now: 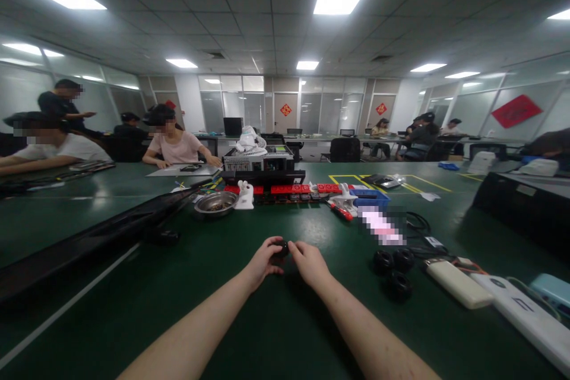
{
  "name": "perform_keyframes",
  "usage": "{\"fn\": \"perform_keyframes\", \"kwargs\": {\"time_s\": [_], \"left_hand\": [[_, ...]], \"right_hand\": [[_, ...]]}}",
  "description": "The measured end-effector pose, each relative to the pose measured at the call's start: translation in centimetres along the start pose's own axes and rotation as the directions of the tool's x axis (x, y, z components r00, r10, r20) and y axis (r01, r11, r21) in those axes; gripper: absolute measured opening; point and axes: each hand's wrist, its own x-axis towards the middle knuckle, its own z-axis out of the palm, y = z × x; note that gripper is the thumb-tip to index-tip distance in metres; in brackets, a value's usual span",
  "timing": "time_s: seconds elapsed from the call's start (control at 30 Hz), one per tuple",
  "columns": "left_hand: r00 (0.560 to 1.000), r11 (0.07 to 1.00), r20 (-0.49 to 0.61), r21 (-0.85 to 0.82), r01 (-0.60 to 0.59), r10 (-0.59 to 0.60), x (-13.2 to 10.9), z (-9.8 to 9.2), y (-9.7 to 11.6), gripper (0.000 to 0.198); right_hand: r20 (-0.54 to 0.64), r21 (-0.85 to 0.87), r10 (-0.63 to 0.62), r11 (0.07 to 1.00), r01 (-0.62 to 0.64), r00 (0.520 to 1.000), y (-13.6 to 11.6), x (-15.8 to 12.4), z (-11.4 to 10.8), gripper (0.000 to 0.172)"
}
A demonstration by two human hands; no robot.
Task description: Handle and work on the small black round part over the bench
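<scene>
Above the green tabletop, a small, glossy black round part (281,249) is held between my two hands. The fingers of my left hand (266,261) curl around its left side, with the lower fingers partly bent beneath it. My right hand (309,261) is closed, and its thumb and index finger pinch at the part's right edge. Fingers cover much of the part, so its exact kind is unclear. To the right lie several similar black round parts, including a ring-like one (399,285) with a hollow middle.
A metal bowl (216,205) of small pieces stands ahead left, near a red-and-black strip (294,189). A long black panel (98,234) crosses the left side. Red-handled pliers (341,212), a blue tray (371,197) and a cream power bank (459,282) lie rightward. People sit beyond.
</scene>
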Motion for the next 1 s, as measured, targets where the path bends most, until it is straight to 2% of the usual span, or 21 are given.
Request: {"fn": "perform_keyframes", "kwargs": {"time_s": [0.17,0.3,0.47,0.53,0.67,0.8,0.9,1.0], "left_hand": [[0.998,0.999,0.053,0.024,-0.029,0.028,-0.2,-0.2,-0.1,0.038],[0.997,0.999,0.077,-0.038,-0.013,0.016,-0.3,-0.2,0.1,0.036],[0.999,1.000,0.041,-0.001,0.014,-0.014,-0.1,0.2,0.1,0.039],[1.000,1.000,0.014,0.013,0.024,-0.024,0.1,0.2,-0.1,0.042],[1.000,1.000,-0.015,0.005,0.026,-0.026,0.3,-0.1,-0.2,0.035],[1.000,1.000,-0.016,-0.003,0.024,-0.024,0.2,-0.1,-0.1,0.027],[1.000,1.000,-0.027,-0.009,0.016,-0.016,0.1,0.0,0.1,0.026],[1.000,1.000,-0.023,-0.011,0.013,-0.013,0.1,0.0,0.1,0.026]], "right_hand": [[-0.010,-0.056,-0.010,0.998,0.009,1.000,-0.2,-0.1,0.2,0.034],[-0.009,-0.015,-0.133,0.991,0.133,0.991,-0.2,-0.2,0.2,0.019],[-0.048,-0.109,-0.359,0.930,0.352,0.932,-0.5,-0.6,-0.4,0.035],[-0.027,-0.126,-0.392,0.914,0.386,0.919,-0.8,-0.8,-0.6,0.037],[-0.016,-0.059,-0.330,0.943,0.328,0.944,-1.1,-0.9,-0.5,0.035],[-0.057,0.028,-0.171,0.985,0.173,0.984,-0.7,-0.6,-0.1,0.031],[-0.031,0.006,-0.060,0.998,0.061,0.998,-0.3,-0.4,0.2,0.034],[0.010,-0.023,-0.026,0.999,0.026,1.000,-0.1,-0.2,0.4,0.037]]}}
